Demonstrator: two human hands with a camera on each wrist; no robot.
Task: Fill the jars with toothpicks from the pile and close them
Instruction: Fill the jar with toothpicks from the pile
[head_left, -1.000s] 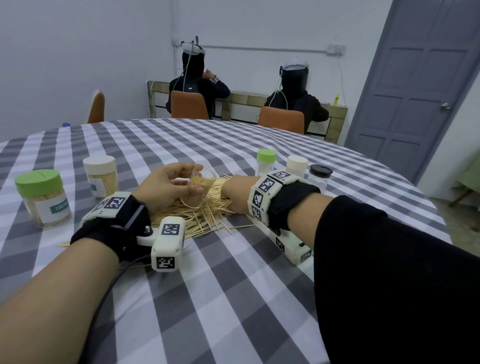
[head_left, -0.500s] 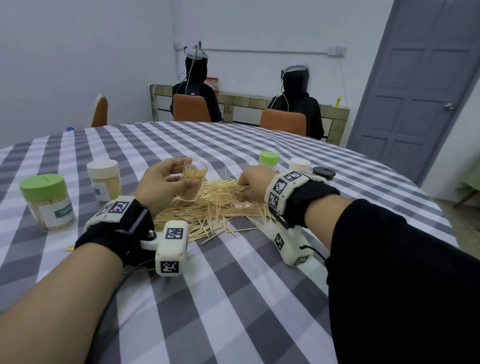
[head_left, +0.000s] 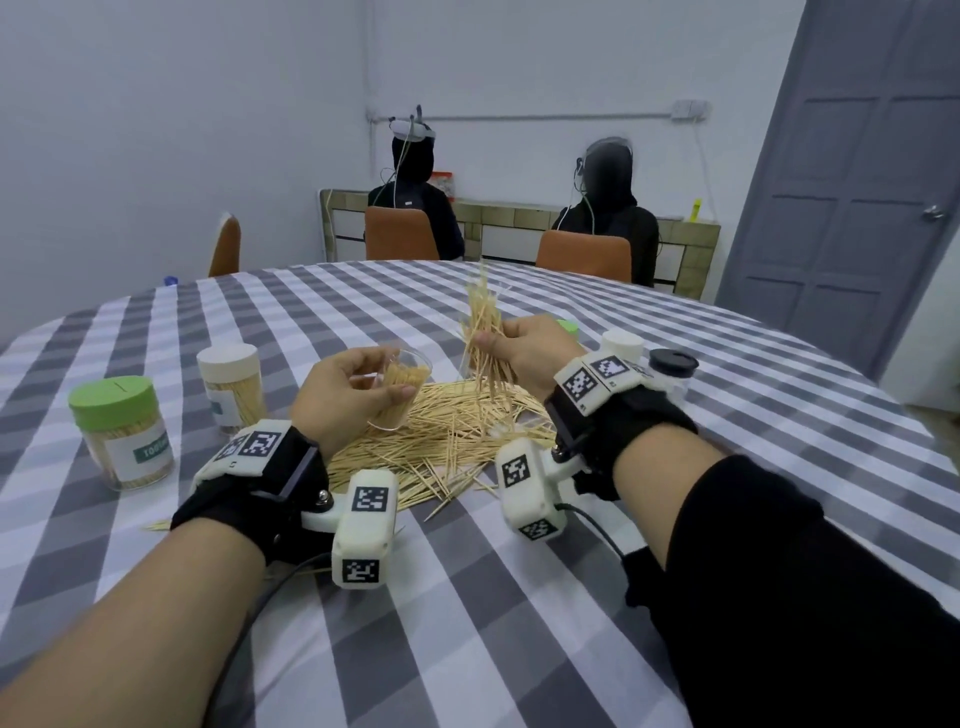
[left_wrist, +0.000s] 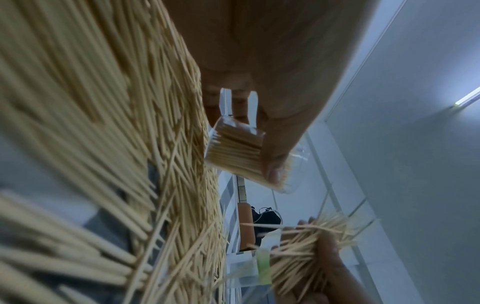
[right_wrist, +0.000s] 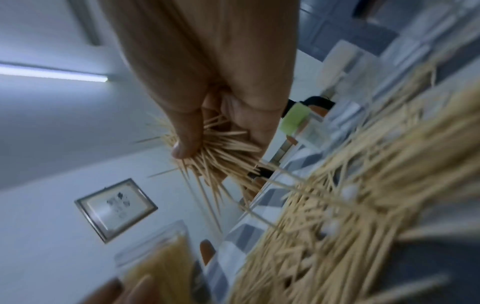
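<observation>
Checked counter (head_left: 519, 597): left hand (head_left: 343, 395) grips tilted open jar (head_left: 400, 387); right hand (head_left: 524, 353) just right, clutching near-upright toothpicks (head_left: 480, 332).

Left wrist band (head_left: 249, 478): black strap, white housing with square black-and-white markers, screw visible, black cable trailing. Right wrist band (head_left: 608, 410): same pattern, cable attached. Right arm in black sleeve (head_left: 805, 571); left forearm bare.

I saw the clear open jar (head_left: 400, 387) tilted, partly filled, above the loose toothpick pile (head_left: 441, 436); a splayed bunch (head_left: 483, 338) stood upright beside it.
</observation>
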